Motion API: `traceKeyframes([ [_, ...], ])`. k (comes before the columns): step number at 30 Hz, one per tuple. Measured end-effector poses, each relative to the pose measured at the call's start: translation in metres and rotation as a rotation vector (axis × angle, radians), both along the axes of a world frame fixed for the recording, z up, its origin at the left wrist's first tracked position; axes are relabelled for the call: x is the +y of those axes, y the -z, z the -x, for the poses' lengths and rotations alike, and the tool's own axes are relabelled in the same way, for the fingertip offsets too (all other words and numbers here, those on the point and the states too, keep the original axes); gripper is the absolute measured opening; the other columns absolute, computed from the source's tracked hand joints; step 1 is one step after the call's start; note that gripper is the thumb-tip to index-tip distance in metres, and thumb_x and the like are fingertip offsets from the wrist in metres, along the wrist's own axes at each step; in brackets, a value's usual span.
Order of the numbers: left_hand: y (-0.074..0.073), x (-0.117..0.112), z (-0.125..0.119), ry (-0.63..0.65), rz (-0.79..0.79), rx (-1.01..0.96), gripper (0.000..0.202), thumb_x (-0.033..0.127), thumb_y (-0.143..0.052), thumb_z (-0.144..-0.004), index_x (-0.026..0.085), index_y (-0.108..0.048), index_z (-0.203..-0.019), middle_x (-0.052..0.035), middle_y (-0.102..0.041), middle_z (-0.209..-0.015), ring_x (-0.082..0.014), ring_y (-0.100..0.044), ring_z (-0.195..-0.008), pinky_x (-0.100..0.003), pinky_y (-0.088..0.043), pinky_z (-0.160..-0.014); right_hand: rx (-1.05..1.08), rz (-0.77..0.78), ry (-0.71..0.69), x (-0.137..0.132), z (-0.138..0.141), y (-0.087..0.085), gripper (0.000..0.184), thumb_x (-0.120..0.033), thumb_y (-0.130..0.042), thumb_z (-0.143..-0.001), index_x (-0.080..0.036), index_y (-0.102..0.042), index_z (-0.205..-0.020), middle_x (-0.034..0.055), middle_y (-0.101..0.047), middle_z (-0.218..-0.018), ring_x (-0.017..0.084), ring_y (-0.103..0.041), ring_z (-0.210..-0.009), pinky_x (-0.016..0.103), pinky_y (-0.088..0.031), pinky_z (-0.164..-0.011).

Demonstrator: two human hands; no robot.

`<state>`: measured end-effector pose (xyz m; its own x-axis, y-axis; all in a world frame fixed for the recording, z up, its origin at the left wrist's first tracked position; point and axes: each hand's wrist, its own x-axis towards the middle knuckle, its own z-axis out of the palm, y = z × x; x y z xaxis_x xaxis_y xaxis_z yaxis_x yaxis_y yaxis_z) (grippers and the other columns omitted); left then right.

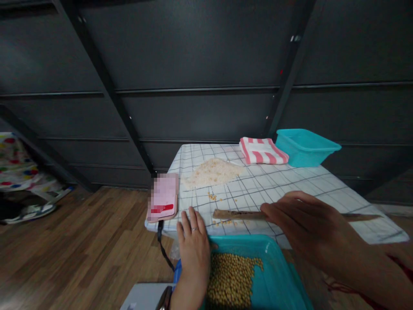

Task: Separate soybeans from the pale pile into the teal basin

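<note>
My right hand (303, 221) lies closed over a long wooden stick (237, 214) that rests flat on the checked tablecloth (274, 183). Beside the stick's left end are a few loose yellow beans (222, 222). My left hand (192, 243), a ring on one finger, grips the rim of a teal tray (274, 275) held at the table's near edge; the fingers reach up onto the cloth. The tray holds a layer of yellow beans (230, 280). Farther back on the cloth is a pile of pale rice-like grains (213, 171), with a small cluster of beans (212, 197) near it.
A pink phone case (164, 197) sits on the table's left corner with a dark strap hanging down. At the far right stand a folded red-and-white striped cloth (263, 150) and a teal tub (305, 147). Dark panelled wall behind, wooden floor to the left.
</note>
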<state>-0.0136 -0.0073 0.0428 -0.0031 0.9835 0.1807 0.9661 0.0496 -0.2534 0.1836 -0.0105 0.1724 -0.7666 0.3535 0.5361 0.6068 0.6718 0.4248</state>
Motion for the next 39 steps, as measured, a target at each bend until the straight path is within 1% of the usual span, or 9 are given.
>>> traceKeyframes([
  [5,0.005,0.001,0.0,-0.013,-0.024,-0.035,0.076,0.039,-0.068,-0.06,0.01,-0.042,-0.125,-0.0176,-0.038,-0.135,-0.0336,-0.035,-0.124,-0.046,-0.036,-0.099,-0.01,0.079,0.075,0.013,0.002,0.001,0.018,-0.003,-0.039,-0.08,-0.015,-0.053,-0.077,0.0008,-0.049,-0.057,0.016,-0.041,-0.052,0.031,-0.033,-0.052],
  [9,0.005,0.001,0.001,-0.007,-0.032,-0.063,0.075,0.037,-0.069,-0.06,0.01,-0.043,-0.124,-0.0181,-0.039,-0.135,-0.0345,-0.036,-0.123,-0.048,-0.037,-0.098,-0.023,0.14,0.049,0.009,0.004,0.004,0.018,-0.002,-0.041,-0.077,-0.015,-0.052,-0.075,0.0018,-0.05,-0.059,0.016,-0.043,-0.054,0.031,-0.033,-0.052],
  [15,-0.003,0.0,0.001,0.013,-0.012,-0.069,0.062,0.027,-0.061,-0.068,0.007,-0.042,-0.124,-0.0187,-0.039,-0.134,-0.0346,-0.036,-0.123,-0.047,-0.038,-0.097,-0.007,0.051,-0.035,-0.017,0.007,-0.004,0.033,0.0,-0.028,-0.081,-0.015,-0.058,-0.082,0.0051,-0.06,-0.064,0.016,-0.051,-0.058,0.032,-0.041,-0.063],
  [21,-0.003,0.0,0.002,-0.002,-0.039,-0.061,0.046,0.007,-0.037,-0.077,0.009,-0.045,-0.122,-0.0153,-0.042,-0.133,-0.0299,-0.038,-0.122,-0.044,-0.04,-0.096,0.036,0.06,-0.056,-0.029,0.002,-0.009,0.036,-0.004,-0.026,-0.084,-0.02,-0.059,-0.084,0.0045,-0.063,-0.067,0.019,-0.053,-0.059,0.036,-0.04,-0.064],
  [23,-0.001,0.0,0.002,0.0,-0.035,-0.059,0.048,0.016,-0.046,-0.075,0.01,-0.044,-0.123,-0.0152,-0.041,-0.134,-0.0309,-0.037,-0.123,-0.044,-0.039,-0.097,0.018,0.041,-0.045,-0.026,-0.002,-0.013,0.036,-0.004,-0.026,-0.085,-0.02,-0.058,-0.085,0.0037,-0.063,-0.067,0.018,-0.053,-0.06,0.036,-0.039,-0.064],
  [25,0.001,0.0,0.002,0.001,-0.024,-0.07,0.061,0.028,-0.06,-0.069,0.01,-0.042,-0.125,-0.0162,-0.038,-0.135,-0.0328,-0.035,-0.124,-0.045,-0.037,-0.098,0.023,0.0,0.013,-0.017,-0.006,-0.016,0.036,-0.004,-0.025,-0.086,-0.02,-0.058,-0.081,0.003,-0.062,-0.063,0.017,-0.052,-0.059,0.034,-0.038,-0.061],
  [29,0.003,0.001,0.002,-0.005,-0.021,-0.083,0.079,0.038,-0.07,-0.058,0.008,-0.041,-0.125,-0.0178,-0.037,-0.136,-0.0341,-0.033,-0.125,-0.046,-0.035,-0.1,-0.011,-0.027,0.204,0.015,-0.018,-0.013,0.026,-0.007,-0.035,-0.086,-0.016,-0.058,-0.079,0.0022,-0.058,-0.059,0.016,-0.051,-0.056,0.032,-0.038,-0.06],
  [34,0.005,0.002,0.002,-0.012,-0.021,-0.08,0.084,0.043,-0.072,-0.054,0.01,-0.041,-0.125,-0.0179,-0.037,-0.135,-0.0338,-0.034,-0.124,-0.046,-0.035,-0.1,-0.067,-0.096,0.175,0.043,-0.028,0.005,0.026,-0.005,-0.034,-0.085,-0.011,-0.059,-0.083,0.0062,-0.062,-0.067,0.017,-0.054,-0.061,0.032,-0.039,-0.063],
  [39,0.005,0.002,0.001,-0.015,-0.008,-0.079,0.084,0.043,-0.072,-0.054,0.009,-0.041,-0.125,-0.0185,-0.035,-0.136,-0.0344,-0.033,-0.124,-0.046,-0.035,-0.1,-0.051,-0.048,0.167,0.038,-0.031,0.011,0.024,-0.004,-0.035,-0.083,-0.01,-0.058,-0.086,0.0051,-0.061,-0.067,0.018,-0.054,-0.062,0.033,-0.038,-0.064],
])
